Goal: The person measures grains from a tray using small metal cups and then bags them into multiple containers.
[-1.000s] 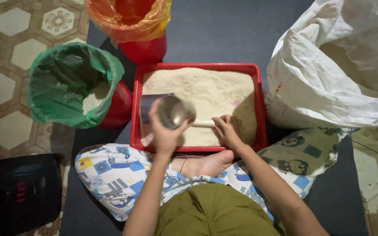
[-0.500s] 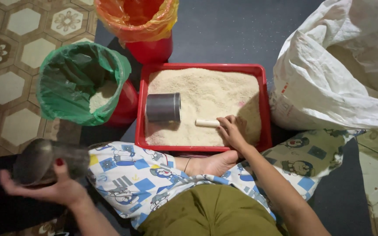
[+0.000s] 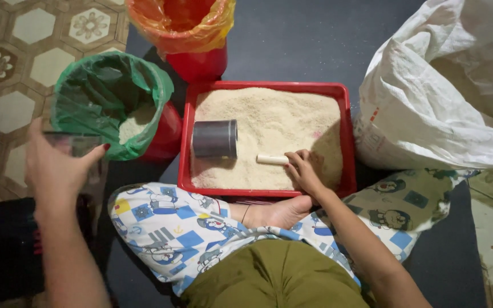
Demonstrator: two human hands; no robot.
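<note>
**Hands by the rice tray**

The left hand (image 3: 58, 165) is up beside the green-lined bucket (image 3: 109, 102), fingers wrapped around a clear, blurry cup (image 3: 72, 142). The right hand (image 3: 305, 169) rests in the red tray (image 3: 343, 137) of rice, fingers bent and touching a small white stick (image 3: 271, 159). A grey tin can (image 3: 215, 138) lies on its side in the rice. A big white sack (image 3: 446, 97) sits just beside the tray.

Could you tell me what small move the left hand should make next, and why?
Probably carry the left hand a little rightward over the green-lined bucket. It holds a blurred container just outside the bucket's rim, and pale grain already lies inside.
</note>
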